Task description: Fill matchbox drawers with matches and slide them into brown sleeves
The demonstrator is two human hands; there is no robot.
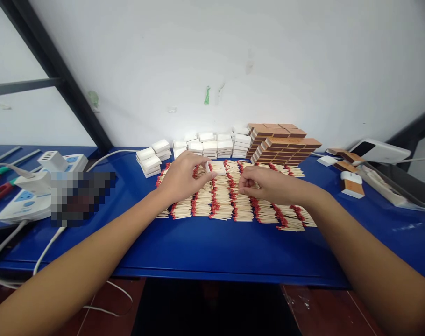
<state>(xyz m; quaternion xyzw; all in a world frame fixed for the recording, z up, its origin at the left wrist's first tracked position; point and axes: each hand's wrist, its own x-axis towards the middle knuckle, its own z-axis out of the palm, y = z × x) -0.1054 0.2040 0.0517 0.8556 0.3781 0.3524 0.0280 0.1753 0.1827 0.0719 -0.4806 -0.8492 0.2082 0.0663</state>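
My left hand (184,176) grips a small white matchbox tray (216,168) by its left end, between thumb and fingers. Some matches lie inside that tray. To its right, my right hand (256,181) is closed with fingertips pinched together, just over the rows of matches; whatever is between them is hidden. Red-headed matches (221,205) lie in several side-by-side rows under and around both hands. Behind them stand stacks of white matchbox trays (209,148) and a stepped pile of brown matchbox sleeves (286,150).
Left on the blue table (198,247) are a white power strip (33,196) with plugs, cables and a blurred dark object (86,196). At right lie a white device (378,151), loose sleeves and an earphone case (351,178). A white wall rises behind.
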